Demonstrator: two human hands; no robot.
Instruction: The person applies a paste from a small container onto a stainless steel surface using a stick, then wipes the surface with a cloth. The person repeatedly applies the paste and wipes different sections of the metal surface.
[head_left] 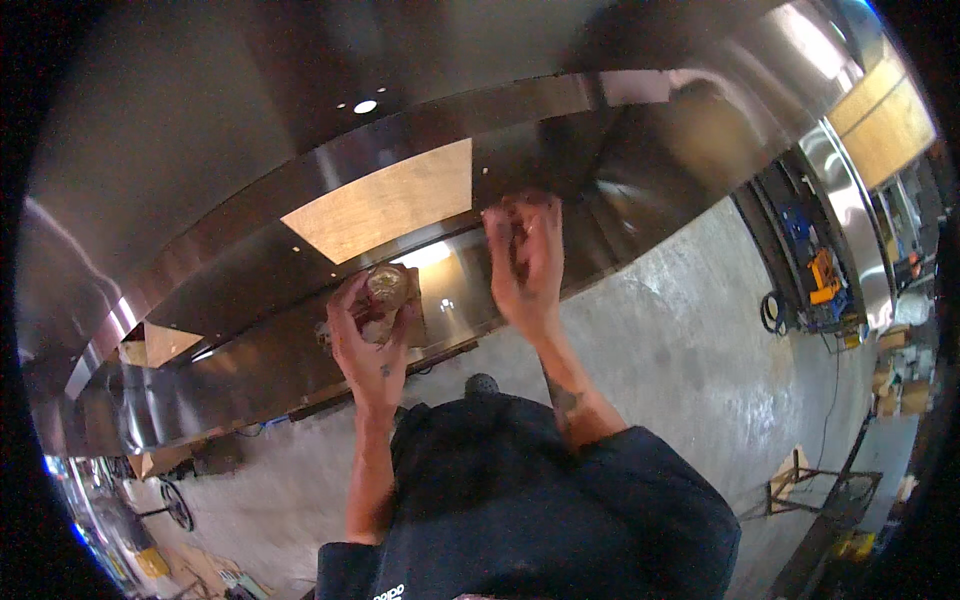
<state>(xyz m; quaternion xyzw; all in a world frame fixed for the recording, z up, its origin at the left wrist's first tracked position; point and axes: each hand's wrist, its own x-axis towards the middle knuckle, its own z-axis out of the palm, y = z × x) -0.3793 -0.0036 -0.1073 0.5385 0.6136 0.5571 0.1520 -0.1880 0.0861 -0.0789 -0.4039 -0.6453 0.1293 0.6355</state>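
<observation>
a round gold-toned thing (388,285) is held by the left grip (370,350), whose fingers and thumb are closed about its sides. the thing is seated at the upper end of the grip, between the fingers on the left and the thumb on the right, with its round face left uncovered; its exact kind cannot be told through the blur. by the right grip (527,255), raised to the right and well apart from the thing, the fingers are curled inward; whether they are closed on anything cannot be told.

both grips are held over dark polished steelwork (220,130), by which the upper part of the view is filled. beyond the round thing, a pale wood panel (395,200) is framed by the steel. below, a dark shirt (540,500) is seen between the forearms, and behind it the grey floor (660,300) is shown. at the far right, an orange tool (824,277) is placed near a dark coil (772,313).
</observation>
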